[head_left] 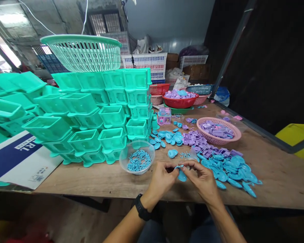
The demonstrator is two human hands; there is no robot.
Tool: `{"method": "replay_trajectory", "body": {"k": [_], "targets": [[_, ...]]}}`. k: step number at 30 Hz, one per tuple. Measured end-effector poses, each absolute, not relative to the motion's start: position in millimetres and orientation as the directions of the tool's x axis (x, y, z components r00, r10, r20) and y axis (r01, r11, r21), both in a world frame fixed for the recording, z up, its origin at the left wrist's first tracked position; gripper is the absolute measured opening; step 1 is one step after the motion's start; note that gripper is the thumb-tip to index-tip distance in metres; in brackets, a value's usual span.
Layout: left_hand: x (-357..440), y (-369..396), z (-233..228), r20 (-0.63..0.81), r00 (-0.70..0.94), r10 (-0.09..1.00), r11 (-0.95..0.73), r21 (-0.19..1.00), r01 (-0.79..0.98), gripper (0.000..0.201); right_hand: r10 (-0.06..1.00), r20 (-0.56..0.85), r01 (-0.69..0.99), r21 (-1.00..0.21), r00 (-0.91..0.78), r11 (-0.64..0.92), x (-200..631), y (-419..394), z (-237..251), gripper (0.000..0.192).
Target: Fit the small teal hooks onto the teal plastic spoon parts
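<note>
The small blue spoon-shaped plastic part hangs between both hands above the near edge of the wooden bench, long axis roughly vertical. Left hand and right hand both pinch its top; neither is nearer.

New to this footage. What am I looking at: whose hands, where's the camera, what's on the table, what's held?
No machine here: a person works bare-handed, filmed by a camera on their own head looking forward and down. The left hand, with a black watch on its wrist, and the right hand together pinch a small blue plastic piece. On the wooden table lie a clear bowl of tiny blue parts, a pile of blue pieces, purple pieces, a pink basket and stacked green tubs.
</note>
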State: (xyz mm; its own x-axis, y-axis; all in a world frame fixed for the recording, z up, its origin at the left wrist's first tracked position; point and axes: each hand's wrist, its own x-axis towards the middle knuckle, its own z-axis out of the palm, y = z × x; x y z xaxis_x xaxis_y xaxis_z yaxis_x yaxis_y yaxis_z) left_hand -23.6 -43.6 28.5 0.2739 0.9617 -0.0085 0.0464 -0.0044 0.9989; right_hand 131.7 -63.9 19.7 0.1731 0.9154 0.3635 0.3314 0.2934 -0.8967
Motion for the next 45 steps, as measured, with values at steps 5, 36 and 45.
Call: {"method": "replay_trajectory", "body": {"k": [5, 36, 45], "targets": [[-26, -43, 30, -0.030, 0.304, 0.952, 0.013, 0.998, 0.059, 0.024, 0.910, 0.377, 0.354, -0.886, 0.171, 0.300, 130, -66, 18, 0.019], [-52, -54, -16, 0.173, 0.387, 0.906, -0.422, 0.463, 0.780, 0.060, 0.875, 0.484, 0.995, -0.092, 0.009, 0.040, 218, -56, -15, 0.028], [-39, -48, -12, 0.101, 0.313, 0.944, -0.319, 0.514, 0.796, 0.055, 0.926, 0.358, 0.993, -0.067, 0.117, -0.100, 187, 3, -18, 0.018]]}}
